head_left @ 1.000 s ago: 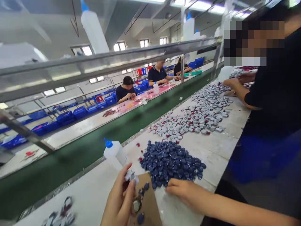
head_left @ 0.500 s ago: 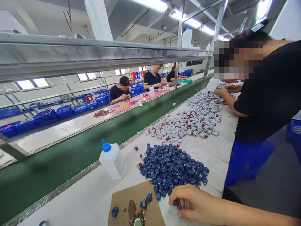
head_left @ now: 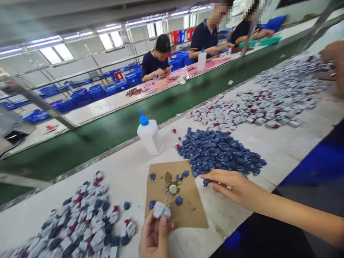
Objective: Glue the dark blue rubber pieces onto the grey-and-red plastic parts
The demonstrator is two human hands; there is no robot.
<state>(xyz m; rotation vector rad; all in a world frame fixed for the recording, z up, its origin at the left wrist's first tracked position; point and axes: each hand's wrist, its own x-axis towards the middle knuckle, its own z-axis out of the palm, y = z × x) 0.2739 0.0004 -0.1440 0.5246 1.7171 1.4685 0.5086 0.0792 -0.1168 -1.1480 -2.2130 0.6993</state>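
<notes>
Between the fingertips of my left hand (head_left: 156,234) is a small light-grey piece (head_left: 161,210), held over the near edge of a cardboard sheet (head_left: 193,215). My right hand (head_left: 228,184) pinches a small dark-blue piece (head_left: 206,182) just in front of a heap of dark-blue pieces (head_left: 217,150). On the cardboard lie a bottle cap (head_left: 173,189), wet brown stains and several loose blue pieces, one of them (head_left: 179,200) near the cap. What exactly these small moulded pieces are, I cannot tell.
A white bottle with a blue nozzle (head_left: 150,138) stands behind the cardboard. Mixed grey, red and blue pieces (head_left: 80,229) lie at left, grey and red ones (head_left: 263,107) at back right. Beyond the green belt (head_left: 113,132) several people work; a co-worker's hand (head_left: 333,53) shows at far right.
The view has swung left and down, bringing my left hand with the grey piece and the left heap into sight. My right hand stays beside the blue heap, its blue piece now plainly seen.
</notes>
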